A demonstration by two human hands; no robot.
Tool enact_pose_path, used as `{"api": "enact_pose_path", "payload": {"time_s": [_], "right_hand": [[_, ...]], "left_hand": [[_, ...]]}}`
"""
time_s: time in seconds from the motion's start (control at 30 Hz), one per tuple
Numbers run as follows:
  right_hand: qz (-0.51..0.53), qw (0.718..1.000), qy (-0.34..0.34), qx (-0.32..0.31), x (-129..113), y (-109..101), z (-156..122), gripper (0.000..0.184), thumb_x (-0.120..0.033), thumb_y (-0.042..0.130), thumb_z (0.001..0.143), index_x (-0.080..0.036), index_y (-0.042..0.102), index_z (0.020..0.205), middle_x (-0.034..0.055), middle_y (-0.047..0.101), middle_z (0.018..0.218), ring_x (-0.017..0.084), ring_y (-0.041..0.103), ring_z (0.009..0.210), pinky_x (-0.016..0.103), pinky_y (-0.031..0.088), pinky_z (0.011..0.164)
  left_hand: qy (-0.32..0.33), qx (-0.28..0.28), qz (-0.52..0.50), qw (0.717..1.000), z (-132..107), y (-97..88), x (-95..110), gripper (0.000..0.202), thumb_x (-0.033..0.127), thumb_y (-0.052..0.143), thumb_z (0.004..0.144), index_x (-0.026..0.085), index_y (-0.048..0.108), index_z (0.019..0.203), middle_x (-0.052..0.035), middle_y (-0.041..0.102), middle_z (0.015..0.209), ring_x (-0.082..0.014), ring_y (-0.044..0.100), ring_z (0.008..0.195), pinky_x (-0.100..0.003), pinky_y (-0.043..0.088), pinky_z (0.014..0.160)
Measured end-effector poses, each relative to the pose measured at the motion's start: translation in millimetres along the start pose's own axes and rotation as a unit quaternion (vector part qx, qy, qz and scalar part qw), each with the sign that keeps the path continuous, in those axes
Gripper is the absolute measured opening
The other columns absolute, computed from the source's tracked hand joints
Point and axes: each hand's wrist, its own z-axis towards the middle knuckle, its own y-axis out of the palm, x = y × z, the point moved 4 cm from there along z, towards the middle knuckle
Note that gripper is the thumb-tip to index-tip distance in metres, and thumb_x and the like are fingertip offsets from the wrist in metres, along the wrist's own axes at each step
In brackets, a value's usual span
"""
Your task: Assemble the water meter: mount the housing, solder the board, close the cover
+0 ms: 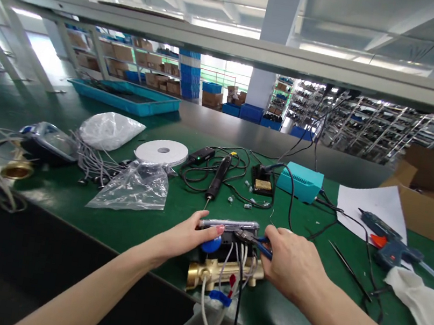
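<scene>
A brass water meter body (220, 273) with a clear-lidded electronics housing (230, 225) lies at the near edge of the green bench (175, 221). White, black and red wires (240, 264) run out of it toward me. My left hand (190, 234) grips the left end of the housing, thumb on top. My right hand (291, 263) is closed on blue-handled pliers (256, 240), whose jaws point into the wires under the housing.
An electric screwdriver (217, 178), a white tape roll (162, 152), plastic bags (135, 187), a teal soldering station (300, 182) and tangled cables lie beyond. A blue glue gun (390, 245), tweezers (348, 269), white paper, a cloth and a cardboard box sit right. Another meter (46, 143) lies left.
</scene>
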Motion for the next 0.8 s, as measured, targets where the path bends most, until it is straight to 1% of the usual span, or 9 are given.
{"api": "enact_pose_path", "payload": {"time_s": [0.07,0.17,0.27,0.4,0.57,0.63,0.73,0.8], "right_hand": [[-0.016,1.0,0.02,-0.002,-4.0,0.0,-0.2,0.014,-0.026,0.048,0.081,-0.018,0.057,0.088,0.0112,0.066,0.086,0.029,0.066,0.075,0.031,0.038,0.053],[-0.025,0.999,0.048,-0.008,-6.3,5.2,-0.8,0.014,-0.023,0.045,0.083,-0.018,0.058,0.086,0.0128,0.067,0.085,0.029,0.067,0.072,0.031,0.039,0.051],[-0.016,0.998,0.062,-0.023,-6.0,12.5,-0.8,0.016,-0.027,0.046,0.083,-0.019,0.059,0.081,0.0122,0.068,0.082,0.029,0.067,0.071,0.032,0.039,0.051],[0.005,0.996,0.075,-0.045,-4.6,15.9,-0.8,0.017,-0.032,0.047,0.08,-0.02,0.06,0.079,0.0118,0.068,0.079,0.03,0.066,0.072,0.033,0.04,0.053],[0.079,0.992,0.085,-0.058,-6.5,18.1,-1.0,0.021,-0.031,0.048,0.079,-0.018,0.064,0.076,0.015,0.067,0.08,0.028,0.065,0.078,0.033,0.042,0.061],[0.099,0.99,0.081,-0.059,-9.5,20.3,-0.7,0.021,-0.029,0.047,0.08,-0.017,0.064,0.076,0.0136,0.068,0.08,0.025,0.065,0.078,0.03,0.042,0.063],[0.121,0.988,0.079,-0.052,-12.8,21.8,-3.8,0.021,-0.027,0.047,0.081,-0.017,0.064,0.078,0.0103,0.069,0.08,0.021,0.065,0.076,0.026,0.041,0.063],[0.131,0.987,0.088,-0.038,-8.5,20.6,-11.7,0.02,-0.029,0.047,0.083,-0.018,0.063,0.079,0.009,0.07,0.082,0.02,0.064,0.077,0.025,0.04,0.063]], "left_hand": [[-0.006,0.007,-0.008,1.0,0.6,3.7,-0.2,0.099,0.067,0.066,0.061,0.011,0.033,0.136,-0.0173,0.046,0.137,-0.0302,0.045,0.125,-0.036,0.033,0.105],[0.001,0.011,-0.029,1.0,1.8,9.3,2.6,0.092,0.059,0.071,0.057,0.011,0.039,0.129,-0.0156,0.055,0.127,-0.029,0.053,0.115,-0.033,0.04,0.097],[0.012,0.014,-0.033,0.999,2.5,12.7,4.6,0.083,0.054,0.072,0.056,0.008,0.044,0.119,-0.0157,0.06,0.116,-0.0296,0.058,0.106,-0.034,0.044,0.089],[0.02,0.016,-0.031,0.999,3.7,13.2,4.4,0.072,0.052,0.071,0.056,0.01,0.048,0.109,-0.0131,0.064,0.104,-0.0299,0.06,0.099,-0.037,0.045,0.084],[0.044,0.01,-0.041,0.998,8.7,12.9,4.1,0.06,0.054,0.071,0.055,0.013,0.053,0.095,-0.0061,0.065,0.088,-0.0258,0.062,0.086,-0.034,0.047,0.074],[0.048,0.012,-0.045,0.998,11.5,12.8,3.2,0.061,0.055,0.072,0.054,0.013,0.054,0.094,-0.0055,0.065,0.087,-0.0261,0.062,0.087,-0.034,0.047,0.075],[0.046,0.034,-0.047,0.997,14.3,11.4,1.0,0.068,0.057,0.073,0.053,0.013,0.053,0.1,-0.0077,0.064,0.096,-0.0286,0.06,0.096,-0.036,0.045,0.082],[0.037,0.044,-0.051,0.997,14.5,10.8,-1.3,0.071,0.059,0.073,0.054,0.014,0.052,0.105,-0.0089,0.064,0.102,-0.0301,0.058,0.103,-0.037,0.044,0.087]]}}
